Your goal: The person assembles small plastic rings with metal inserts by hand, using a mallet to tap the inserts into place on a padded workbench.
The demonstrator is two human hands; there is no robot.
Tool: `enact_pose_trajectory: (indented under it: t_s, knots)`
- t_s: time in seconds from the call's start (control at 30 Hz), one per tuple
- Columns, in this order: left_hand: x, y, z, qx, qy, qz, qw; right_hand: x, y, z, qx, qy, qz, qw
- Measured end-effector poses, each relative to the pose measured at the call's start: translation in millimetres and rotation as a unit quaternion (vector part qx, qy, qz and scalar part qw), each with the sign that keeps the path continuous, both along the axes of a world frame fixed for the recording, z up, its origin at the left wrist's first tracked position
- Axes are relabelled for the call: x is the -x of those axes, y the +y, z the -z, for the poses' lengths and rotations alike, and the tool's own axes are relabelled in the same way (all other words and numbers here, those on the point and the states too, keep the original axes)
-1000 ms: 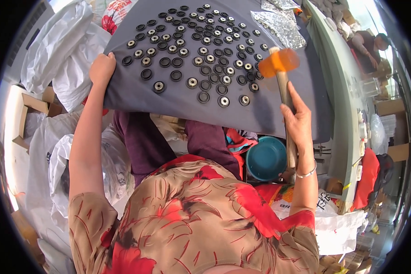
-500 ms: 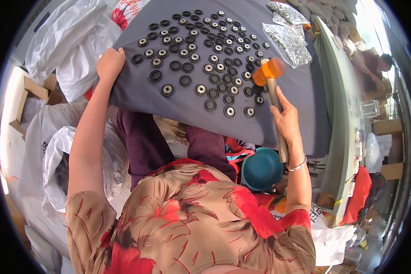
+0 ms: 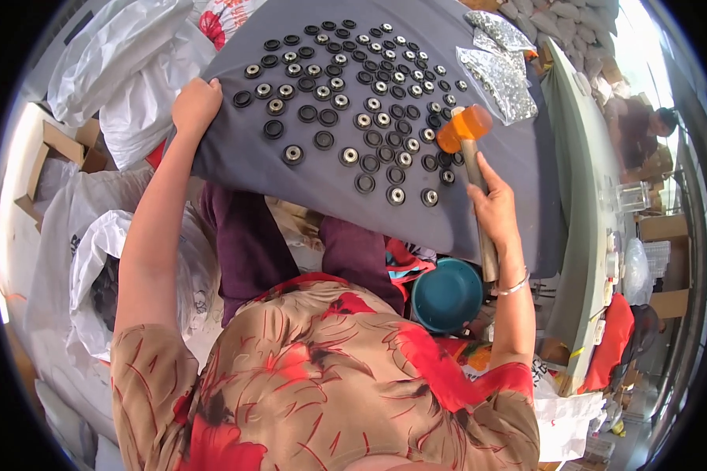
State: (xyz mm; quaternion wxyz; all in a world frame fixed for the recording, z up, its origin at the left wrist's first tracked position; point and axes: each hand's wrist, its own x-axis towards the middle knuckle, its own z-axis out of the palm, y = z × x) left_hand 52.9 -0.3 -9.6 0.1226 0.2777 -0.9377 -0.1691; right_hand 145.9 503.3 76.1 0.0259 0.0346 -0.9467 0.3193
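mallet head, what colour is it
Orange, translucent-looking, on the mallet head held in the right hand; head view.

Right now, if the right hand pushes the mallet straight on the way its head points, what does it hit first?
Likely the black rings on the grey cloth just under the orange mallet in the right hand; depth is unclear.

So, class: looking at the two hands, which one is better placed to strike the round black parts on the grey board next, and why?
The right hand. It already grips the orange-headed mallet, whose head hangs just over the black round parts. The left hand holds no tool; it rests on the grey board edge.
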Motion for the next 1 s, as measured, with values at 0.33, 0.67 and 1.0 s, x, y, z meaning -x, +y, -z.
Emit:
enact_pose_trajectory:
  t_s: [0.33, 0.67, 1.0]
  knots:
    - [-5, 4, -3, 0.003, 0.004, -0.002, 1.000, 0, -7, -7, 0.038, -0.018, 0.015, 0.999]
    - [0, -2, -3, 0.008, 0.002, 0.005, 1.000, 11, -24, -7, -0.023, -0.002, -0.043, 0.999]
    - [-3, -1, 2, 0.000, -0.003, 0.000, 1.000, 6, -26, -9, 0.051, -0.056, -0.011, 0.997]
